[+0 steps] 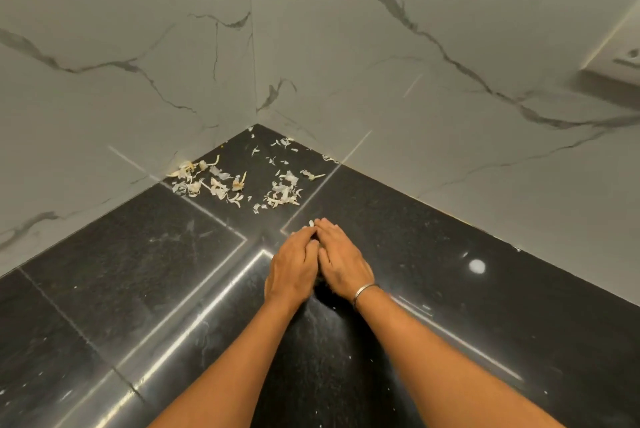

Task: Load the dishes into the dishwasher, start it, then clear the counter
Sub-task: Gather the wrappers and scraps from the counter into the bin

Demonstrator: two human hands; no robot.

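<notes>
Black polished counter (138, 254) fills the corner under marble-veined wall tiles (346, 46). Your left hand (292, 271) and right hand (343, 264) lie on it palm down, side by side and touching, fingers fairly straight and gripping nothing that shows. One white scrap (311, 222) sits at your fingertips. Beyond it, papery peels (221, 181) lie scattered toward the corner. A thin bangle (363, 292) circles your right wrist.

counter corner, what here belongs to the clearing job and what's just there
Job: peels scattered in the corner; counter; left hand and right hand, side by side on the counter, a white scrap at their fingertips.
Just there: socket; wall; bangle.
</notes>
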